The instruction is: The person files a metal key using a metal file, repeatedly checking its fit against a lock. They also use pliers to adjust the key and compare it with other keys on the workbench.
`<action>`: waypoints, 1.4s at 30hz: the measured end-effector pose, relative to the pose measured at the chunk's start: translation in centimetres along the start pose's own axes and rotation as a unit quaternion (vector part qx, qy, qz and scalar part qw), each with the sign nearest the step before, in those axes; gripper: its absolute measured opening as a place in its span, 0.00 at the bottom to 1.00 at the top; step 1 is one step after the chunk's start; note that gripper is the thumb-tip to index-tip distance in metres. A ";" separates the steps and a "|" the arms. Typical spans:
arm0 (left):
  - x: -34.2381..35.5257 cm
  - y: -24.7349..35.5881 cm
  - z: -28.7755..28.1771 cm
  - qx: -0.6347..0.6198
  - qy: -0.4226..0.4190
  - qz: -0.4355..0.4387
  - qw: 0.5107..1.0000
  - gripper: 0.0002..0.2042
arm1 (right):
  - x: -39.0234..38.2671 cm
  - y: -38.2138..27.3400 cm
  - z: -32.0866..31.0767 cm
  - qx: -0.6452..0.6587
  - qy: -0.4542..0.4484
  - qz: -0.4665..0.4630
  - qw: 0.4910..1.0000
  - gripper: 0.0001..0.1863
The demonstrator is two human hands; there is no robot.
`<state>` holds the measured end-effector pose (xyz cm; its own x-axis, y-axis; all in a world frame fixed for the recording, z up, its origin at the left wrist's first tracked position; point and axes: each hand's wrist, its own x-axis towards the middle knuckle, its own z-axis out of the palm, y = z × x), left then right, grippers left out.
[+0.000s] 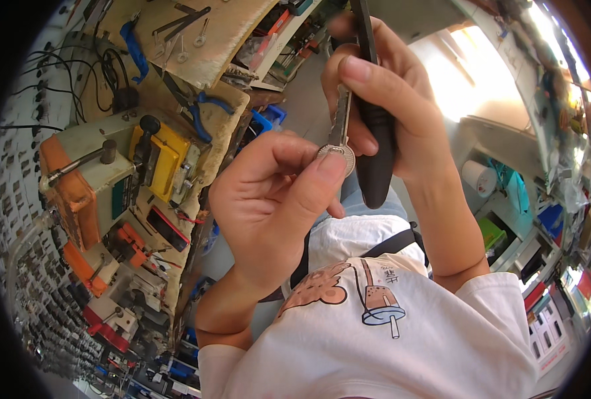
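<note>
Two bare hands are at work just past 12 o'clock from the middle of the view, and both are gripping something. The left hand (pixel 262 193) pinches the round, silvery head of a key (pixel 341 126) between thumb and forefinger, its other fingers curled in toward the palm. The key sits at about 1 o'clock, its notched blade pointing up toward 12. The right hand (pixel 398 86) is closed around a file-like tool (pixel 375 153) — dark flat blade running up to 12 o'clock, black handle hanging down toward 6. The tip of the key lies just under the right thumb, close beside the tool; whether key and tool touch, I cannot tell.

On the worn bench (pixel 232 130), at 10 o'clock, lie pliers (pixel 199 123) with blue handles, and farther out, toward 11, a few loose keys (pixel 182 54). Between 9 and 10 o'clock stands a machine (pixel 124 143) with a yellow part (pixel 169 163) and a black-knobbed lever (pixel 150 126); an orange block (pixel 69 193) is at its 9 o'clock side. A white roll (pixel 479 178) shows at 3 o'clock — a green container (pixel 491 235) sits just below it. The person's white printed shirt (pixel 442 332) fills 5 o'clock.
</note>
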<state>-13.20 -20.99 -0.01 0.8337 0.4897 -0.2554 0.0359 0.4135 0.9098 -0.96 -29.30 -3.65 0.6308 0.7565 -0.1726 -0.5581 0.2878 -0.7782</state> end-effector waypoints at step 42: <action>5.7 -8.8 -14.7 0.248 0.189 0.128 0.941 0.06 | 8.0 13.7 3.1 -0.302 0.017 -0.167 0.938 0.19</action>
<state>-16.92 -10.54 -14.27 0.5970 0.8020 -0.0190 0.1912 -0.1193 0.9743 -5.21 -17.46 -13.85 0.7384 0.6614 0.1314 0.0758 0.1123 -0.9908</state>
